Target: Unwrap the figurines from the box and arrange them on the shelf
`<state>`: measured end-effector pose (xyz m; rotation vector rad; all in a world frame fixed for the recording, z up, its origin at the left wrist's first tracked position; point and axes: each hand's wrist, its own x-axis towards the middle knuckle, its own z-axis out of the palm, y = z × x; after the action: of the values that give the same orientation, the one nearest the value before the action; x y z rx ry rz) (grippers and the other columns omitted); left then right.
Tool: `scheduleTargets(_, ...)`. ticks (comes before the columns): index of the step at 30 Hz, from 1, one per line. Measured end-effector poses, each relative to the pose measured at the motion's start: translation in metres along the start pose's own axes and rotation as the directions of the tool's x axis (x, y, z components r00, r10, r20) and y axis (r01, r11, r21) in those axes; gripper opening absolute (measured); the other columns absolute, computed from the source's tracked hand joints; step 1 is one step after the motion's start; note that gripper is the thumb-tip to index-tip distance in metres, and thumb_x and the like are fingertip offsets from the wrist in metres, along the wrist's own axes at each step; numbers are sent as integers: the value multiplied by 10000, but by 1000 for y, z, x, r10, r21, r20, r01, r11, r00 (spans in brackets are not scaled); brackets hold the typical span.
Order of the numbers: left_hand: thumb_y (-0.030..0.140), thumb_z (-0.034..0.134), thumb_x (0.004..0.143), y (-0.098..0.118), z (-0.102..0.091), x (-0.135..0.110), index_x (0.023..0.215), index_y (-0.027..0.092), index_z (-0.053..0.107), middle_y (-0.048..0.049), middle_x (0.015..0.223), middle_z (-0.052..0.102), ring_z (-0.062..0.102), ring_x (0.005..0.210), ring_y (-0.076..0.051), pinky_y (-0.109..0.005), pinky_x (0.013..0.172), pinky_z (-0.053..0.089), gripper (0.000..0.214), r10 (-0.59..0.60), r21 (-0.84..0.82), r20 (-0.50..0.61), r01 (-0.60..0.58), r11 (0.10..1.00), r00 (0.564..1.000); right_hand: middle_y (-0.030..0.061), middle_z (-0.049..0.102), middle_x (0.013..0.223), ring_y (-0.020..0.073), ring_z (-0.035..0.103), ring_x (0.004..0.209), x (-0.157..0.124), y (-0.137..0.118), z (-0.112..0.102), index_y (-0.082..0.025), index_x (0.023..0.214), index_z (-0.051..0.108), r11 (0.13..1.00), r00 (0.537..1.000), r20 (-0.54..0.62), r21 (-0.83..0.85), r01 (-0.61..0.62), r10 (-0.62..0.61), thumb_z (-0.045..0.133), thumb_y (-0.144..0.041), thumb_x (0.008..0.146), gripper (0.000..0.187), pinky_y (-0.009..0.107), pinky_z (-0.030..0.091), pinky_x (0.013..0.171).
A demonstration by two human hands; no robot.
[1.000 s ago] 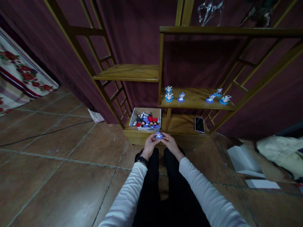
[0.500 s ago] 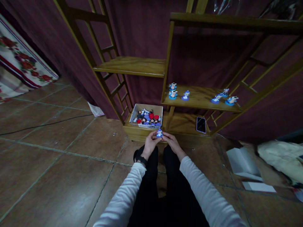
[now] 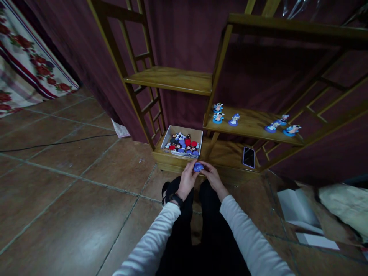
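A small purple-blue figurine (image 3: pixel 198 167) is pinched between my two hands, just in front of the low cabinet. My left hand (image 3: pixel 188 177) grips it from the left, and my right hand (image 3: pixel 212 176) closes on its right side. Just beyond them a white cardboard box (image 3: pixel 198 135) holds several figurines with red, purple and dark bases. Up on the right shelf (image 3: pixel 253 124) stand several more: blue-based figurines (image 3: pixel 218 118) at the left end, a purple one (image 3: pixel 234 119) beside them, and a cluster (image 3: pixel 272 125) farther right.
A phone (image 3: pixel 248 157) lies on the cabinet's lower board. The bare left shelf (image 3: pixel 172 79) juts out above the box. White packaging pieces (image 3: pixel 299 209) and a pale cloth bundle (image 3: pixel 345 205) lie on the floor at right. A black cable (image 3: pixel 57 142) crosses the tiles at left.
The figurine has been tipped in my hands, from upright with its front showing to its purple top or base facing me. The view has shifted slightly left.
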<state>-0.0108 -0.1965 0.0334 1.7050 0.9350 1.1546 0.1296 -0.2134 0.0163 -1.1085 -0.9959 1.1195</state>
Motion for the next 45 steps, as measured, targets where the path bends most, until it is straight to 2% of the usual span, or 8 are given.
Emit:
scheduleTargets(6, 124, 565, 764, 2, -5, 4, 1245, 266, 506, -69, 1217, 525, 486, 1148, -226, -352, 999, 357, 506, 65, 86, 43, -69, 994, 997, 34, 658, 1084, 219, 594, 990, 2, 2, 1, -245, 1059, 642, 1000, 1000, -12, 11, -15, 15, 673, -254, 633, 427, 389, 450, 905)
scheduleTargets(11, 165, 498, 819, 4, -7, 5, 1276, 277, 467, -69, 1249, 498, 503, 1134, -222, -315, 986, 368, 472, 118, 262, 161, -158, 952, 980, 28, 657, 1081, 214, 587, 999, 5, 7, 2, -242, 1032, 651, 1000, 998, -70, 9, -4, 4, 595, -198, 641, 397, 368, 465, 881)
scheduleTargets(16, 161, 408, 858, 4, -7, 10, 1324, 229, 369, -103, 1255, 482, 508, 1116, -213, -335, 946, 404, 472, 89, 576, 338, -281, 767, 937, 18, 666, 1057, 196, 581, 1008, 9, 11, 0, -221, 995, 663, 995, 995, -94, -97, 25, -34, 530, -144, 618, 407, 371, 403, 960)
scheduleTargets(21, 122, 364, 858, 5, -6, 15, 1326, 157, 346, -156, 1240, 489, 517, 1077, -239, -367, 898, 419, 470, 99, 721, 439, -415, 554, 893, 19, 670, 1039, 190, 586, 983, 11, 11, -2, -215, 990, 659, 995, 993, -112, -102, 8, -19, 495, -126, 605, 428, 358, 411, 939)
scheduleTargets(28, 88, 345, 850, 4, -6, 15, 1327, 126, 337, -189, 1282, 460, 524, 1054, -239, -359, 858, 412, 479, 132, 742, 479, -480, 468, 868, 27, 657, 1064, 192, 575, 990, 14, 15, -6, -209, 1011, 646, 995, 996, -90, -93, -34, 25, 484, -115, 585, 465, 350, 415, 927)
scheduleTargets(37, 64, 374, 828, -1, -6, 16, 1324, 160, 356, -166, 1284, 465, 506, 1106, -241, -371, 925, 390, 506, 117, 667, 456, -426, 611, 882, 8, 669, 1013, 180, 581, 960, 15, 20, -6, -222, 972, 659, 998, 995, -102, -63, -18, 12, 490, -107, 583, 439, 346, 407, 934)
scheduleTargets(41, 96, 442, 812, -5, -7, 16, 1316, 205, 394, -121, 1278, 481, 509, 1117, -234, -350, 940, 400, 517, 111, 542, 378, -317, 778, 919, 6, 672, 998, 177, 583, 948, 14, 17, -5, -225, 948, 668, 999, 992, -123, -44, -28, 23, 545, -133, 607, 375, 337, 419, 919)
scheduleTargets(45, 111, 565, 744, -16, -5, 22, 1246, 228, 491, -88, 1197, 560, 551, 1069, -228, -350, 930, 421, 521, 53, 244, 226, -109, 964, 973, 23, 676, 983, 189, 598, 909, 12, 12, -3, -213, 948, 669, 997, 990, -113, 15, -79, 80, 625, -241, 645, 308, 340, 466, 843)
